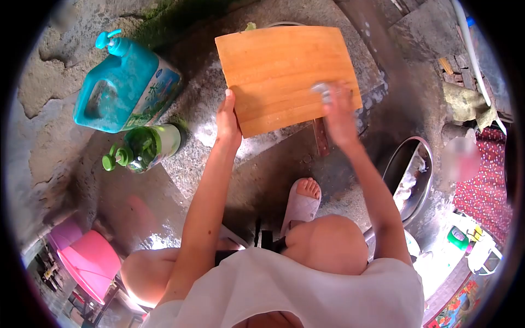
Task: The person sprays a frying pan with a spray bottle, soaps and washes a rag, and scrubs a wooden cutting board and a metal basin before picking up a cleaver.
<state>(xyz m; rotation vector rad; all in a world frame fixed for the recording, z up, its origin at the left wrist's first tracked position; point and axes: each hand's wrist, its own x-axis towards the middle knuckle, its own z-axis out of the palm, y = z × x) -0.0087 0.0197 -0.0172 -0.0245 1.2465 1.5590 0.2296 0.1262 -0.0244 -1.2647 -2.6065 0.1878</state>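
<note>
My left hand (228, 121) grips the lower left edge of a wooden cutting board (284, 76), thumb on its face. The board is tilted over a stone slab (188, 158). Against the board's right part, my right hand (340, 112) is closed on a silvery steel wool scrubber (321, 87); both are blurred, so the scrubber's shape is unclear. From under the board's lower edge sticks out a brown riveted handle (320, 138), apparently a knife's, its blade hidden. Behind the board's top edge shows a thin metal rim (284, 23).
On the left stand a large teal pump jug (117, 82) and a green pump bottle (156, 146). A metal basin (421, 180) with whitish contents is at the right. Pink basins (90, 262) sit lower left. A white pipe (470, 52) runs down the right side.
</note>
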